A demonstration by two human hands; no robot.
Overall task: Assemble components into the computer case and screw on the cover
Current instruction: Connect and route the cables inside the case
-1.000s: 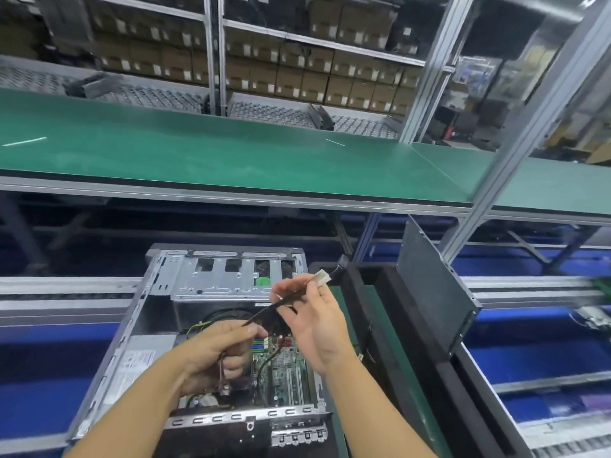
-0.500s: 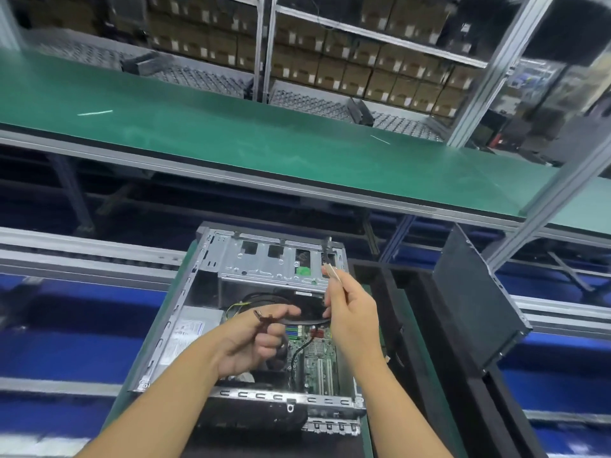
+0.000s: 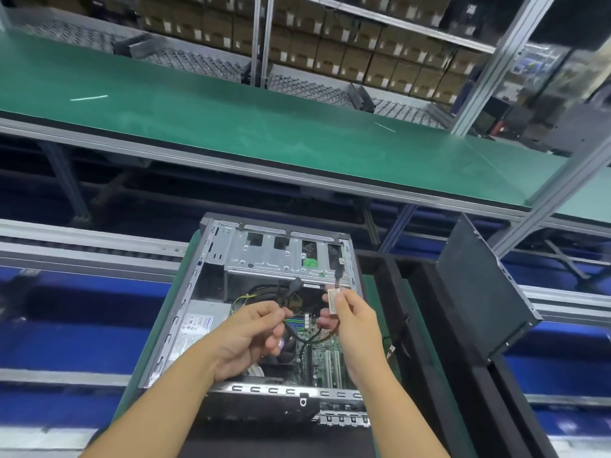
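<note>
Grey steel computer case (image 3: pixel 211 289), open side facing up, lying on green mat (image 3: pixel 185 259); front end at mat's far edge, rear end toward near edge. Inside: silver drive cage (image 3: pixel 274 256) across far end, labelled power supply (image 3: pixel 195 325) along left wall, green motherboard (image 3: pixel 325 355) at near right.

Left hand (image 3: pixel 246 338) above middle of case, grip closed, thumb and forefinger pinching black cable (image 3: pixel 302 339). Right hand (image 3: pixel 355 322) near it, over right side of case, grip closed on white cable end (image 3: pixel 333 302), held roughly upright. Cable sagging in a loop between both hands, above motherboard; contact with board impossible to tell.

Black cover panel (image 3: pixel 476 292) off case, standing tilted in black foam tray (image 3: pixel 413 325) just right of mat. Long green bench (image 3: pixel 264 127) beyond case, running across far side. Brown cartons (image 3: pixel 363 57) stacked on shelves behind bench.
</note>
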